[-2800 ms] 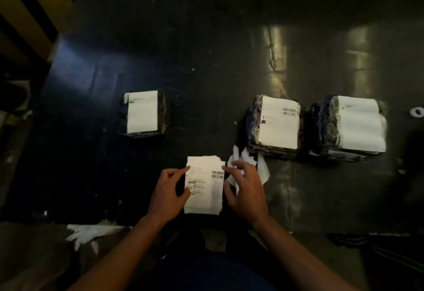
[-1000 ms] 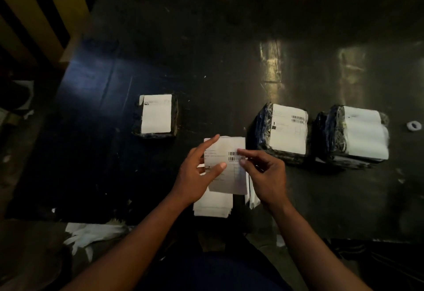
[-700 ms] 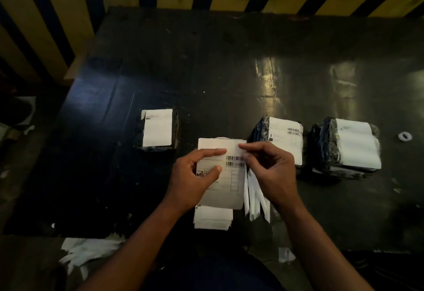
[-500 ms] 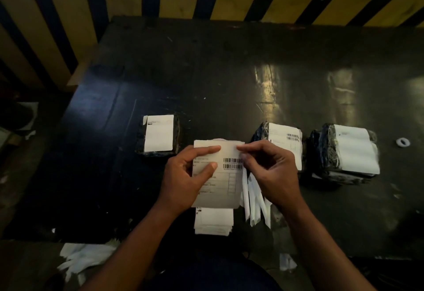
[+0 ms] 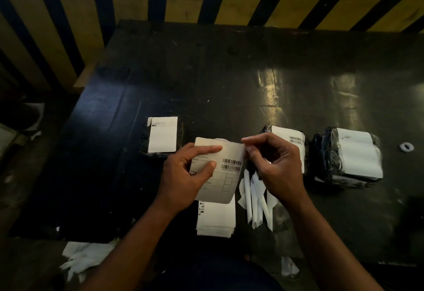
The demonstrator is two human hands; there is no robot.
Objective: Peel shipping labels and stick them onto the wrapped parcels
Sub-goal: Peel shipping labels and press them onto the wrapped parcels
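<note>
I hold one shipping label (image 5: 226,171) above the dark bench (image 5: 206,79), barcode side facing me. My left hand (image 5: 185,176) grips the label's left half, thumb curled across the printed face and fingers behind it. My right hand (image 5: 275,167) pinches the label's top right corner between thumb and forefinger, the remaining fingers curled.

I take the held label as the landmark:

1. Directly below it, the stack of labels (image 5: 216,219) lies flat on the bench, partly covered by the held sheet.
2. Just right of it, under my right hand, a loose pile of white backing strips (image 5: 254,201) lies on the bench.
3. Just left of it and slightly farther from me sits a wrapped parcel (image 5: 161,138) with a label on its top.
4. Right of it, partly hidden by my right hand, sits a second labelled parcel (image 5: 291,144).
5. Farther right, close beside the second, sits a third parcel (image 5: 346,156) with white paper across its top; I cannot read any print on it.
6. At the far right of the bench lies a small white ring (image 5: 406,147).
7. Below and left of it, off the bench edge, lie white paper scraps (image 5: 85,256).
</note>
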